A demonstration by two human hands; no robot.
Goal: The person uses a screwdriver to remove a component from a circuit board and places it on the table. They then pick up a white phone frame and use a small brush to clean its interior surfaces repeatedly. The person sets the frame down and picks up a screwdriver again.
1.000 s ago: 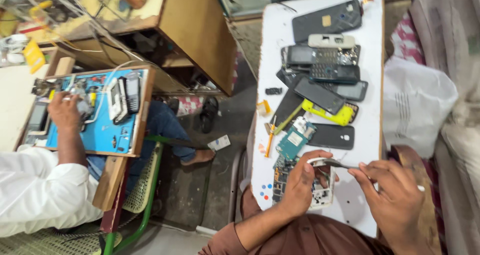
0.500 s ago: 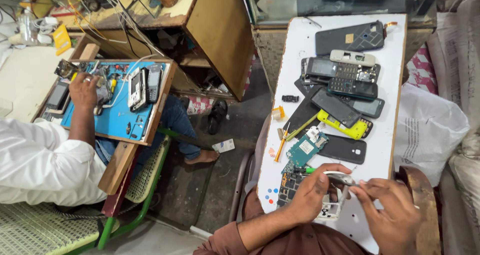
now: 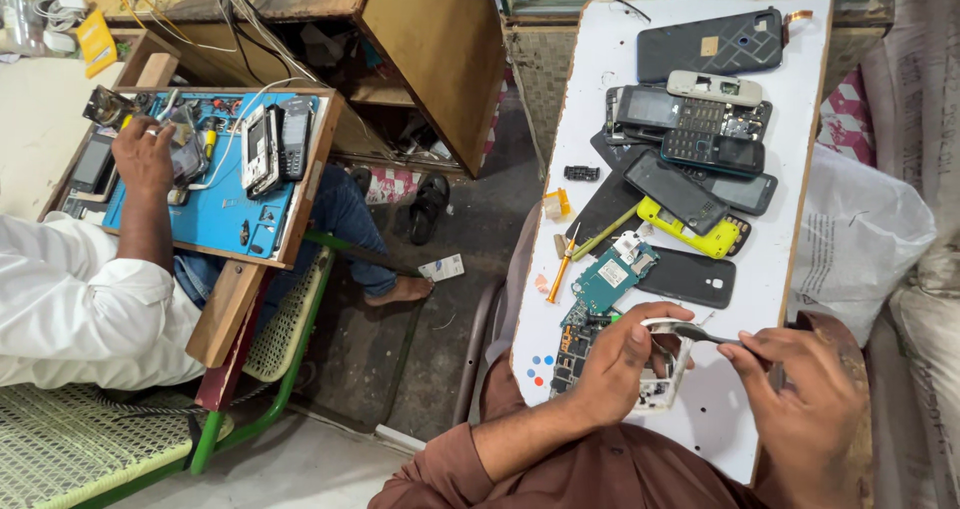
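My left hand (image 3: 628, 359) grips a white phone frame (image 3: 664, 377) against the white board (image 3: 800, 149) on my lap. My right hand (image 3: 795, 384) pinches a thin metal tool (image 3: 712, 337) whose tip reaches the frame's top edge. Just above my left hand lie a teal circuit board (image 3: 612, 277) and a darker one (image 3: 575, 344). A black phone back (image 3: 688, 277) and a yellow phone (image 3: 700, 231) rest further up the board.
Several phones and back covers (image 3: 705, 119) crowd the board's far half, with an orange-handled screwdriver (image 3: 560, 267) at its left edge. To the left a person in white (image 3: 80, 299) works at a blue mat (image 3: 215, 204). A white plastic bag (image 3: 855, 239) sits right.
The view has shifted slightly, so the board and the neighbour sit a little lower and nearer. My hands stay on the white frame, with the tool still at its top.
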